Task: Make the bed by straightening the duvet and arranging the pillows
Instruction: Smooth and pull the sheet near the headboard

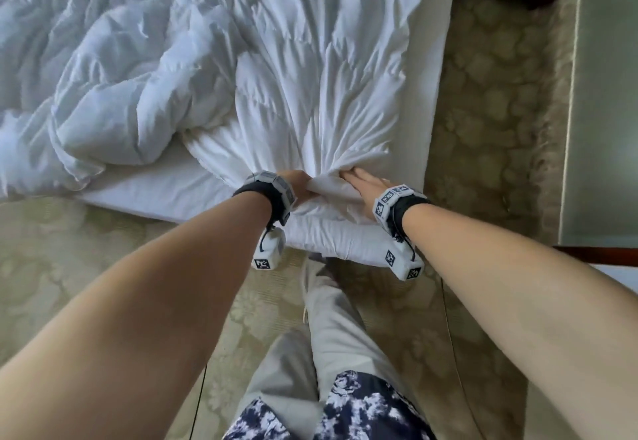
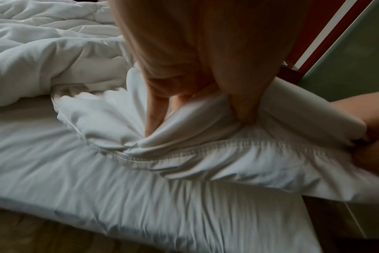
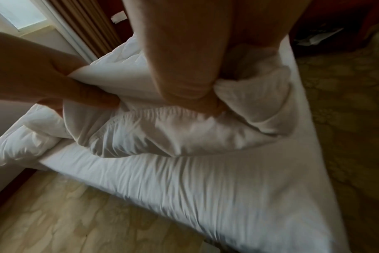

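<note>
The bed (image 1: pixel 145 194) fills the upper part of the head view, its white sheet bare along the near edge and at the near right corner, with patterned beige carpet (image 1: pixel 483 111) on the floor around it. Over the bed lies the white duvet (image 1: pixel 293 70), badly rumpled: on the left it is heaped in thick folds that hang off the near left side, while in the middle it is drawn into long creases that fan down towards one gathered point at the near edge of the bed. That bunched end of the duvet sits close to the bed's near right corner and spills a little over the edge. Both forearms reach forward to it, each with a dark wrist band carrying a small white marked box. The left hand (image 1: pixel 296 180) grips the left side of the bunch; the left wrist view shows its fingers (image 2: pixel 156 113) curled down into the fabric just above a gathered seam. The right hand (image 1: pixel 364 184) holds the right side of the same bunch, its fingers lying across the top in the head view and its thumb side digging into the cloth in the right wrist view. The two hands sit just beside each other, with a fold of duvet between them. Below them show light trousers (image 1: pixel 331 329) and a dark patterned hem.
</note>
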`<state>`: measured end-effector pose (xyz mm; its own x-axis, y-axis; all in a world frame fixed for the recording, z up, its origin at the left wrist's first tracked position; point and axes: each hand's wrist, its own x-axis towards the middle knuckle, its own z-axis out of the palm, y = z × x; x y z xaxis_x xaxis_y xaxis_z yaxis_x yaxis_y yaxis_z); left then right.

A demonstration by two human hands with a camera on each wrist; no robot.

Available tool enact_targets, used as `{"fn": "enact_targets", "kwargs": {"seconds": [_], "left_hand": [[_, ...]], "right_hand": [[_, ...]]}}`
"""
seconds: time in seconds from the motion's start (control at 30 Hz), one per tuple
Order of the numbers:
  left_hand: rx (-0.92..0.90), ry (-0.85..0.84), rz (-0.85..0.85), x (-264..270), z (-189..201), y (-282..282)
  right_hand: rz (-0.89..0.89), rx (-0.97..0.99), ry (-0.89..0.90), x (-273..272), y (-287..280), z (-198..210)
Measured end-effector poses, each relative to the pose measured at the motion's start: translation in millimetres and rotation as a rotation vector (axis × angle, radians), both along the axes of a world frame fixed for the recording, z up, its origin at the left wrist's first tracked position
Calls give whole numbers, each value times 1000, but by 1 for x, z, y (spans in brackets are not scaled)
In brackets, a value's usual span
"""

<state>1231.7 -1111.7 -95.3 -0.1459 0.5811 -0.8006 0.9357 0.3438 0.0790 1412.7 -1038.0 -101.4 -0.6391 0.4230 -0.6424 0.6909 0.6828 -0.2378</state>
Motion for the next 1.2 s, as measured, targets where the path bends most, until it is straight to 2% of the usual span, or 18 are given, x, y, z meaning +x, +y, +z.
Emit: {"fn": "enact_targets", "kwargs": {"seconds": [0.2,0.3,0.37,0.47,0.57,0.67,0.83,1.07,1.2], "left_hand": [[32,-29,-101,75,22,-37],[142,-75,-66,101,31,-41],[153,-71,-33,123,38,-39],[190,-59,113,164,57,-36],[188,-155,106,202,56,-37],[120,-183,-13,248,55,-39],[94,-51,-80,311,43,-50],[112,-11,82,346,38,-66],[113,-29,81,369,29,-66]], "right_hand": [[-152,17,-93,82,-54,21],[-145,39,-106,112,-59,35],[-141,57,-102,130,-58,38],[-142,63,-115,163,-53,36],[-162,53,-154,201,-50,37],[-164,90,-254,238,-51,38],[-86,40,-303,289,-55,28],[52,33,-279,311,-70,16],[51,80,-294,333,-63,15]]}}
